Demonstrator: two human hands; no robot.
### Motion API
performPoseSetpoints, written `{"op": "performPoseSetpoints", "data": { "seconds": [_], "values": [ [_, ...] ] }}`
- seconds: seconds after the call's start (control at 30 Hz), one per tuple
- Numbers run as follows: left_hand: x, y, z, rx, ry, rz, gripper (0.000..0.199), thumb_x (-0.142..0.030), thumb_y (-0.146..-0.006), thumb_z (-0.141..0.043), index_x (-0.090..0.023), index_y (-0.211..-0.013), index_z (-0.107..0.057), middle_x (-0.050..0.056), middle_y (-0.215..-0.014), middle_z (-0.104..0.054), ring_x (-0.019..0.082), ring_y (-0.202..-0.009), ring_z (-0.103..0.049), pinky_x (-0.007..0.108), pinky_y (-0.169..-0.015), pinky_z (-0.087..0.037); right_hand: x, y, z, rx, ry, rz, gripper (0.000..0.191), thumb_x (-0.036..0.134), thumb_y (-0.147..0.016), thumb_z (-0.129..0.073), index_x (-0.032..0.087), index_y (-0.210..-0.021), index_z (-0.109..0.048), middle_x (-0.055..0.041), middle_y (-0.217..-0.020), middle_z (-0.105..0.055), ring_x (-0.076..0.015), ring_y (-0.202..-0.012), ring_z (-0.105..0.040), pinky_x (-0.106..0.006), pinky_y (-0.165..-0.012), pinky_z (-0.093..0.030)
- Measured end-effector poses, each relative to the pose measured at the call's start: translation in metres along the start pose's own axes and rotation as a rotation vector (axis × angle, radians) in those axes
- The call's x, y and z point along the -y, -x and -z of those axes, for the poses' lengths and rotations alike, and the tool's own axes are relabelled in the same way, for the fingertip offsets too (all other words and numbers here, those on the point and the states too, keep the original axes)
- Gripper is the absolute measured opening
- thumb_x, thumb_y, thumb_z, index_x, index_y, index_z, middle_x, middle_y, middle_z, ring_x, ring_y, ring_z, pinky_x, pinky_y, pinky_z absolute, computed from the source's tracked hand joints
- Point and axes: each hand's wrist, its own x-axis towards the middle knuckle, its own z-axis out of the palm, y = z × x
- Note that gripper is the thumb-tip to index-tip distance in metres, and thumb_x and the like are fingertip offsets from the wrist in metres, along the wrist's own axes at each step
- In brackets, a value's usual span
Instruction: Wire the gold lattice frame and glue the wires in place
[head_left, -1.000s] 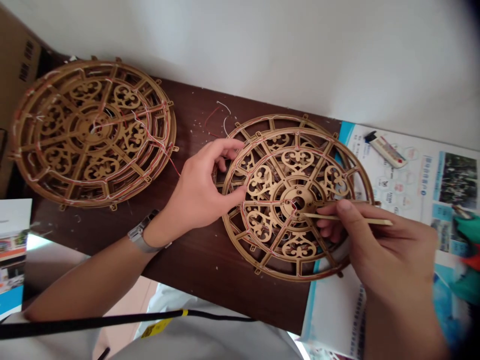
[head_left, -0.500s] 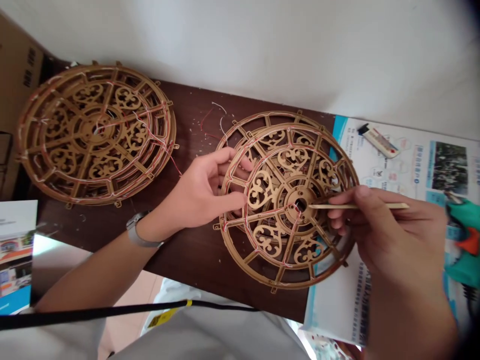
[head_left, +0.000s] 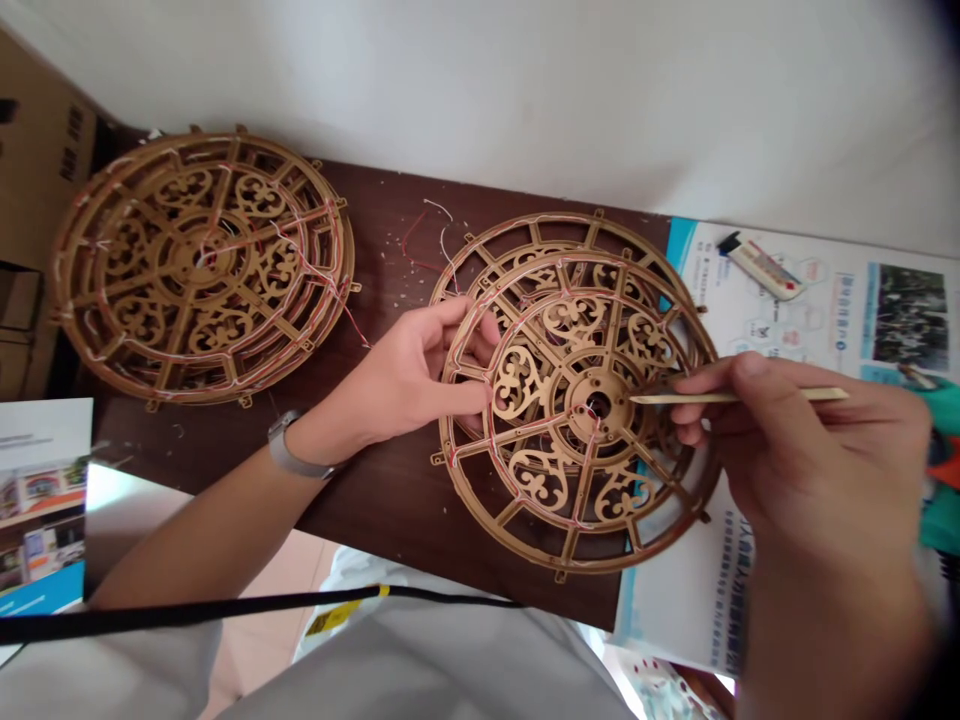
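A round golden-brown openwork frame with scroll ornaments is tilted up over at least one similar frame. Red and white wires run along its rings and spokes to the hub. My left hand grips its left rim, thumb on top and fingers underneath. In my right hand is a thin pointed wooden stick, pinched between thumb and fingers. The stick's tip lies close to the right side of the hub's central hole; whether it touches I cannot tell.
A stack of similar wired frames stands at the left on the dark table. Loose wires and small scraps lie at the back. On the right are a printed sheet, a utility knife and a green tool. Cardboard boxes stand far left.
My right hand has shifted slightly right with the stick, its tip drawing back a little from the central hole. The held frame is tilted slightly more; my left hand keeps its hold.
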Motion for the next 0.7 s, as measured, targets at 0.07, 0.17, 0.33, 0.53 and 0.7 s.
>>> {"op": "performPoseSetpoints", "data": {
  "seconds": [0.07, 0.17, 0.33, 0.53, 0.7],
  "values": [
    [0.0, -0.001, -0.001, -0.032, 0.024, 0.062, 0.044, -0.012, -0.076, -0.09, -0.02, -0.106, -0.06, 0.002, -0.105, -0.068, 0.014, -0.077, -0.074, 0.024, -0.059, -0.068, 0.001, 0.0, -0.001, 0.003, 0.001, 0.032, 0.027, 0.044, -0.087, -0.095, 0.019, -0.079, -0.087, -0.0079, -0.078, -0.081, -0.0154, -0.052, -0.069, -0.026, -0.046, -0.058],
    [-0.001, -0.002, -0.003, -0.05, 0.034, 0.135, 0.044, -0.008, -0.071, -0.086, -0.02, -0.1, -0.055, -0.003, -0.094, -0.064, 0.015, -0.074, -0.074, 0.026, -0.059, -0.069, 0.002, 0.001, -0.001, 0.013, 0.002, 0.05, 0.026, 0.045, -0.087, -0.095, 0.021, -0.079, -0.088, -0.006, -0.078, -0.08, -0.0149, -0.052, -0.069, -0.027, -0.046, -0.057],
    [0.0, -0.003, -0.008, -0.025, 0.035, 0.149, 0.044, -0.007, -0.073, -0.083, -0.021, -0.095, -0.048, -0.005, -0.089, -0.062, 0.013, -0.072, -0.072, 0.026, -0.059, -0.069, 0.004, 0.003, 0.001, 0.018, 0.026, 0.047, 0.027, 0.047, -0.089, -0.094, 0.022, -0.081, -0.088, -0.0059, -0.078, -0.08, -0.0153, -0.053, -0.069, -0.027, -0.047, -0.055],
    [0.0, -0.004, -0.011, -0.053, 0.032, 0.164, 0.044, -0.009, -0.07, -0.083, -0.021, -0.093, -0.047, -0.006, -0.09, -0.062, 0.01, -0.069, -0.067, 0.024, -0.055, -0.067, 0.004, 0.002, -0.001, 0.015, 0.031, 0.057, 0.025, 0.045, -0.09, -0.092, 0.022, -0.082, -0.088, -0.0053, -0.078, -0.08, -0.0151, -0.053, -0.068, -0.028, -0.045, -0.051],
    [0.001, -0.005, -0.014, -0.08, 0.021, 0.162, 0.044, -0.008, -0.067, -0.077, -0.022, -0.09, -0.042, -0.008, -0.081, -0.056, 0.01, -0.067, -0.065, 0.021, -0.052, -0.063, 0.004, 0.002, -0.002, 0.005, 0.027, 0.053, 0.026, 0.044, -0.089, -0.093, 0.021, -0.081, -0.088, -0.0056, -0.079, -0.081, -0.0152, -0.052, -0.068, -0.027, -0.045, -0.052]
  ]
}}
